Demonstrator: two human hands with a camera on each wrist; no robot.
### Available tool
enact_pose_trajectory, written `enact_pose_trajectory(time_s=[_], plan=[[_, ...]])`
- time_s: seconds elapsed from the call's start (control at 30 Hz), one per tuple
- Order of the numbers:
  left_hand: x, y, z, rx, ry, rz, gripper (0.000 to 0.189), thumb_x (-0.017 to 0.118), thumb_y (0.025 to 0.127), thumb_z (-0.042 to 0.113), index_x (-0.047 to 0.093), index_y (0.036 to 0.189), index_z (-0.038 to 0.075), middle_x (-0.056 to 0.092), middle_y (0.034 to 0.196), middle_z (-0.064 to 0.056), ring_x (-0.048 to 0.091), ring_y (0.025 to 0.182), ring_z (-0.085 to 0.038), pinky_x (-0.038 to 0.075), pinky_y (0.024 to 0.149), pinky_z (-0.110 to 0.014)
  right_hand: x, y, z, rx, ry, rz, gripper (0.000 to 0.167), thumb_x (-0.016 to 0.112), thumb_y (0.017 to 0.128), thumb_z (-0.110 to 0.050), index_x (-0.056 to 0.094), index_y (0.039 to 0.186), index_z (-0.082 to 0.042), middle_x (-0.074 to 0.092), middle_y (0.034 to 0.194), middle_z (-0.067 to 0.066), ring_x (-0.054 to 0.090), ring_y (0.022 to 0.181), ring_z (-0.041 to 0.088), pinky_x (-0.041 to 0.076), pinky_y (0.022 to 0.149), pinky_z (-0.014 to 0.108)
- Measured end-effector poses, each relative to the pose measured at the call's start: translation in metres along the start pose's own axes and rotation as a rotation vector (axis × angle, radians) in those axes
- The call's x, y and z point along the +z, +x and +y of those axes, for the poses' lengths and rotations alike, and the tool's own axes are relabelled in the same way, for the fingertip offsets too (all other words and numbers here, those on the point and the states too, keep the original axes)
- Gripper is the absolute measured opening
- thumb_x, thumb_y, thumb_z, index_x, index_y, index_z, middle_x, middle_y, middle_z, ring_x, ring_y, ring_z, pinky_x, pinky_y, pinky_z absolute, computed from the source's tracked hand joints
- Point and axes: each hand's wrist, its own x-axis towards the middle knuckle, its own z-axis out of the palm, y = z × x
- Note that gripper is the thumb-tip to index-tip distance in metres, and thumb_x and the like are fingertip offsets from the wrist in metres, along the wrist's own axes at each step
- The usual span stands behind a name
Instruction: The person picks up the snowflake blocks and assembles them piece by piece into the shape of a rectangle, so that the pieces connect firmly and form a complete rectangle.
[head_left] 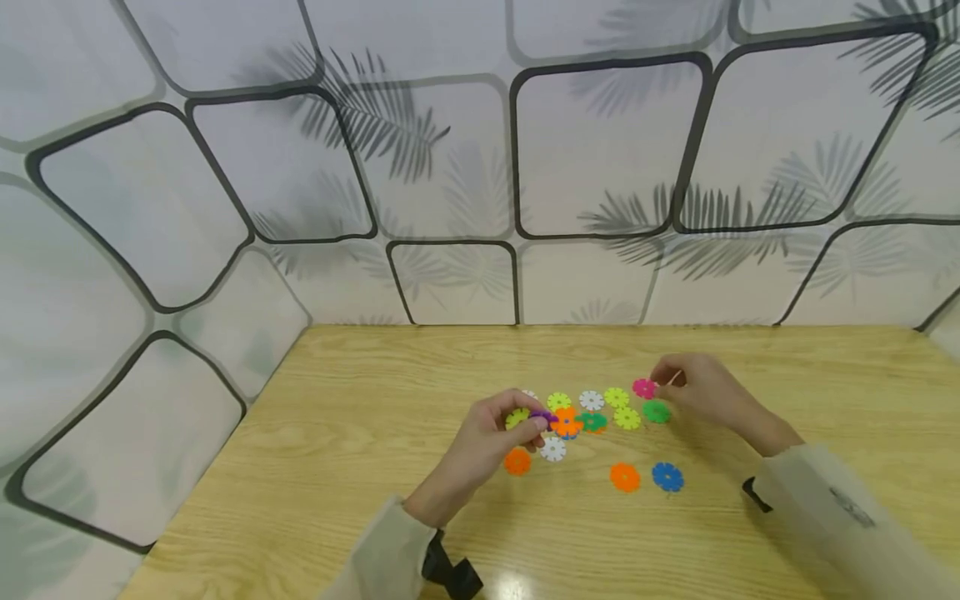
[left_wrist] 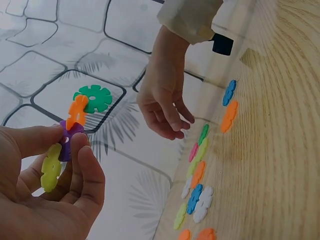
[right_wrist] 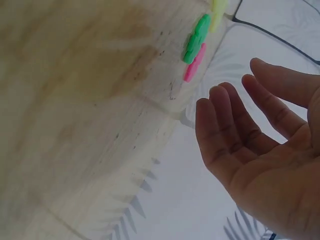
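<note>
My left hand (head_left: 486, 435) pinches a purple notched plastic disc (left_wrist: 70, 142) between thumb and fingers. Joined to that disc are a yellow disc (left_wrist: 51, 169) on one side and an orange disc (left_wrist: 77, 112) on the other; a green disc (left_wrist: 96, 99) is linked at the far end. This short chain is held above the table. Over on the right, my right hand (head_left: 708, 392) hovers beside a pink disc (head_left: 644, 388) and a loose green disc (head_left: 657, 412). Its fingers are loosely bent, and the right wrist view shows nothing between them.
Several loose discs lie flat on the wooden table (head_left: 337, 467), among them white (head_left: 553, 449), yellow (head_left: 627, 418) and orange ones (head_left: 517, 462). Nearer me are an orange disc (head_left: 625, 477) and a blue disc (head_left: 667, 477). A patterned wall covering (head_left: 450, 283) stands behind the table.
</note>
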Motion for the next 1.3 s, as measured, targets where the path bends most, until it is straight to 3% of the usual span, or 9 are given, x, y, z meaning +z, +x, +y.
enact_pose_trajectory(time_s=[0.37, 0.5, 0.67, 0.87, 1.07, 1.2, 1.3], plan=[[-0.002, -0.005, 0.001, -0.044, 0.002, 0.028, 0.013, 0.063, 0.098, -0.002, 0.063, 0.107, -0.011, 0.067, 0.099, -0.003, 0.063, 0.079, -0.013, 0.056, 0.077, -0.024, 0.010, 0.023, 0.009, 0.062, -0.078, -0.135, 0.026, 0.072, 0.088, -0.007, 0.067, 0.104, 0.013, 0.066, 0.088, 0.016, 0.060, 0.079, 0.030, 0.053, 0.072, 0.048], [-0.003, -0.007, 0.001, -0.038, -0.001, 0.032, 0.014, 0.064, 0.097, -0.002, 0.062, 0.107, -0.012, 0.067, 0.098, -0.004, 0.063, 0.080, -0.013, 0.056, 0.076, -0.024, 0.016, 0.028, 0.010, 0.044, -0.107, -0.165, 0.023, 0.074, 0.087, -0.007, 0.068, 0.101, 0.011, 0.066, 0.086, 0.015, 0.060, 0.076, 0.027, 0.054, 0.070, 0.046], [0.001, -0.003, 0.000, -0.032, -0.018, 0.010, 0.014, 0.064, 0.097, -0.003, 0.062, 0.107, -0.013, 0.066, 0.096, 0.001, 0.063, 0.079, -0.012, 0.055, 0.075, -0.023, 0.013, 0.028, 0.012, 0.043, -0.139, -0.133, 0.016, 0.076, 0.082, -0.002, 0.065, 0.091, 0.005, 0.063, 0.082, 0.012, 0.058, 0.074, 0.027, 0.052, 0.067, 0.044], [0.002, -0.001, -0.002, -0.045, -0.051, 0.012, 0.015, 0.064, 0.097, -0.003, 0.059, 0.105, -0.014, 0.067, 0.095, -0.001, 0.065, 0.075, -0.011, 0.055, 0.072, -0.022, 0.008, 0.028, 0.007, 0.039, -0.057, -0.079, 0.017, 0.069, 0.082, 0.009, 0.056, 0.082, -0.002, 0.055, 0.074, 0.004, 0.049, 0.063, 0.019, 0.044, 0.059, 0.033], [0.002, -0.001, -0.002, -0.046, -0.064, 0.007, 0.008, 0.062, 0.097, -0.004, 0.058, 0.102, -0.010, 0.067, 0.097, -0.002, 0.066, 0.074, -0.011, 0.056, 0.073, -0.024, 0.005, 0.024, 0.001, 0.042, 0.088, -0.096, 0.012, 0.065, 0.086, 0.012, 0.064, 0.097, 0.008, 0.060, 0.072, 0.005, 0.056, 0.051, 0.016, 0.049, 0.049, 0.028], [0.002, 0.000, -0.003, -0.040, -0.062, 0.009, 0.004, 0.063, 0.097, -0.005, 0.060, 0.100, -0.005, 0.067, 0.098, -0.003, 0.066, 0.075, -0.011, 0.057, 0.074, -0.024, 0.002, 0.021, -0.005, 0.047, 0.171, -0.085, 0.013, 0.063, 0.089, 0.010, 0.065, 0.101, 0.009, 0.062, 0.071, 0.006, 0.061, 0.054, 0.019, 0.054, 0.051, 0.029], [0.002, 0.000, -0.003, -0.035, -0.061, 0.003, 0.007, 0.063, 0.097, -0.005, 0.060, 0.102, -0.008, 0.066, 0.098, -0.004, 0.066, 0.076, -0.011, 0.057, 0.074, -0.024, 0.002, 0.018, -0.010, 0.051, 0.241, -0.091, 0.013, 0.061, 0.092, 0.009, 0.064, 0.104, 0.012, 0.064, 0.073, 0.008, 0.063, 0.058, 0.021, 0.057, 0.055, 0.030]])
